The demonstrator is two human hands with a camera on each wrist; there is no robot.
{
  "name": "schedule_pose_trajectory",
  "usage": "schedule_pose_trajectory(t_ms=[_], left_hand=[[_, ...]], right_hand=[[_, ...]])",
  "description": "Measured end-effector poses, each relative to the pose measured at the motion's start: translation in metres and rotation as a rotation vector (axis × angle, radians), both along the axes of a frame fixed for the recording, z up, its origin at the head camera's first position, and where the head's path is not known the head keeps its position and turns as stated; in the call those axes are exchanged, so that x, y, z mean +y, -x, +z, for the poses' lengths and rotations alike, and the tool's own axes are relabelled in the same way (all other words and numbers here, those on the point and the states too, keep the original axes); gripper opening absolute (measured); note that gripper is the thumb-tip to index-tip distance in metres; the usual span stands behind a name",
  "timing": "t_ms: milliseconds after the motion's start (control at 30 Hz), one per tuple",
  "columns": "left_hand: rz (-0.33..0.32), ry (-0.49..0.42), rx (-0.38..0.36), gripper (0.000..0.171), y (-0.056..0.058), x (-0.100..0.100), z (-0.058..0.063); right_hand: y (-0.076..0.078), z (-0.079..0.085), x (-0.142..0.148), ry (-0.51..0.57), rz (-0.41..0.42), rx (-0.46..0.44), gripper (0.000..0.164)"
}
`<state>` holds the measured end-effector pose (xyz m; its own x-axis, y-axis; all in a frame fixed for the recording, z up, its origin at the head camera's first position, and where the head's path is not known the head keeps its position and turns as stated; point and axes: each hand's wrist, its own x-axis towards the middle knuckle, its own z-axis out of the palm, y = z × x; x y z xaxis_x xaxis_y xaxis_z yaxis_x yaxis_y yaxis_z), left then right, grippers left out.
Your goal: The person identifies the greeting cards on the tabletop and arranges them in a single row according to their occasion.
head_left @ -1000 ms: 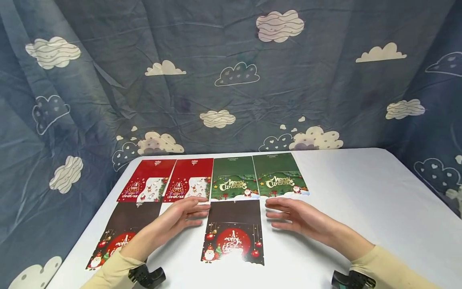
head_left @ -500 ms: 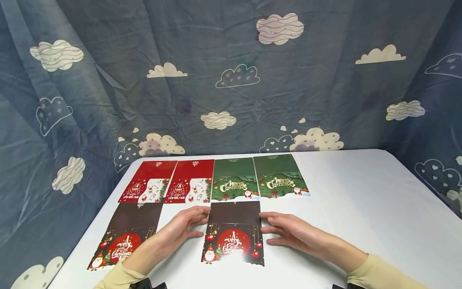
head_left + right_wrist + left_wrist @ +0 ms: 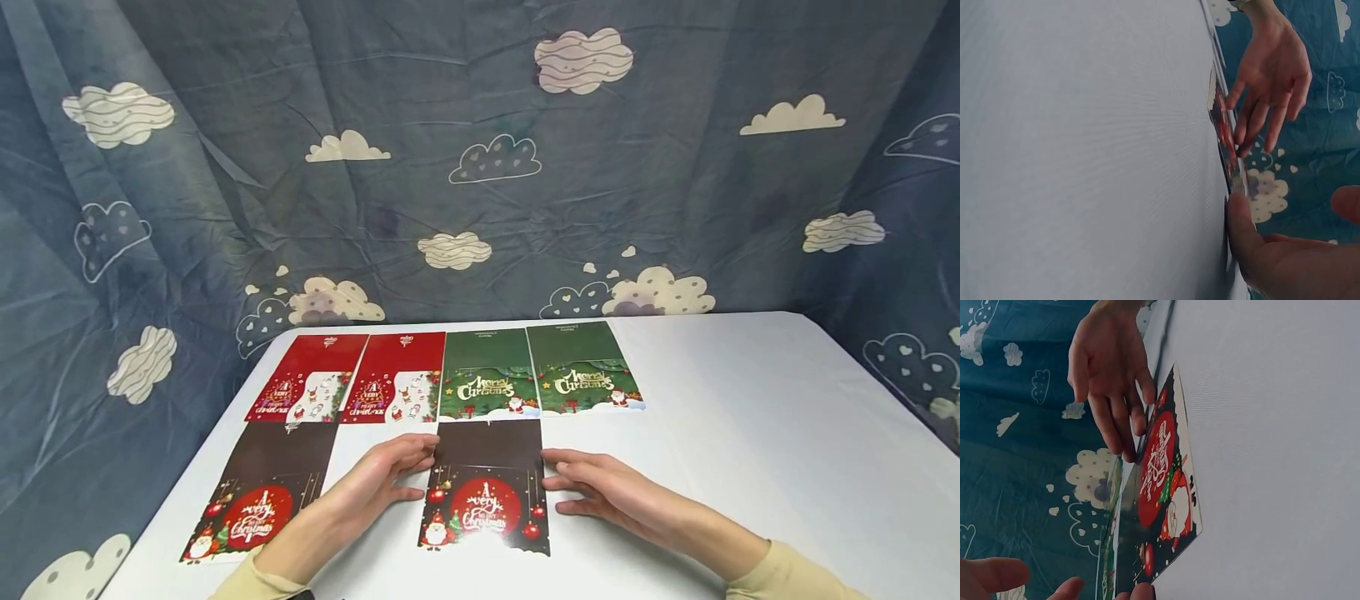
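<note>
The left hand (image 3: pixel 386 473) and right hand (image 3: pixel 611 487) were apart, palms turned toward each other, fingers loosely bent, one on either side of the middle brown card (image 3: pixel 483 504). Their fingertips lay at its left and right edges; whether every one touched, I could not tell. That card lay flat on the white tabletop (image 3: pixel 735 450), nearer the viewer than the row along the far edge, well apart from the right edge.

A second brown card (image 3: pixel 258 500) lay by the left edge, beside the left forearm. Toward the far left corner were an outer red card (image 3: pixel 309 354) and an inner red card (image 3: pixel 405 354). Rightward along the far edge followed a left green card (image 3: pixel 487 354) and a right green card (image 3: pixel 573 343). Behind hung a blue curtain (image 3: pixel 465 100) printed with clouds.
</note>
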<state>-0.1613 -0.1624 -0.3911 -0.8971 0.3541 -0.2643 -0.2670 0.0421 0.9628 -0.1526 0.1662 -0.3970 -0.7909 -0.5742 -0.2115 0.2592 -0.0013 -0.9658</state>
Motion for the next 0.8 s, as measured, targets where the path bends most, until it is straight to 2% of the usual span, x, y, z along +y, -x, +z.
schedule_pose_trajectory(t_ms=[167,333,533,800], left_hand=[[0.023,-0.028,0.000,0.054,-0.004,0.004,-0.002],[0.087,-0.058,0.005,0.052,-0.010,0.012,-0.002],[0.125,-0.073,0.000,0.051,-0.015,0.020,-0.004],[0.163,-0.139,-0.021,0.051,-0.011,0.017,-0.006]], right_hand=[[-0.001,0.000,0.005,-0.052,-0.012,0.030,0.063],[0.001,0.000,0.008,-0.082,0.042,0.058,0.062],[0.005,-0.004,0.010,-0.030,0.091,0.047,0.058],[0.005,-0.007,0.012,0.020,0.076,0.035,0.057]])
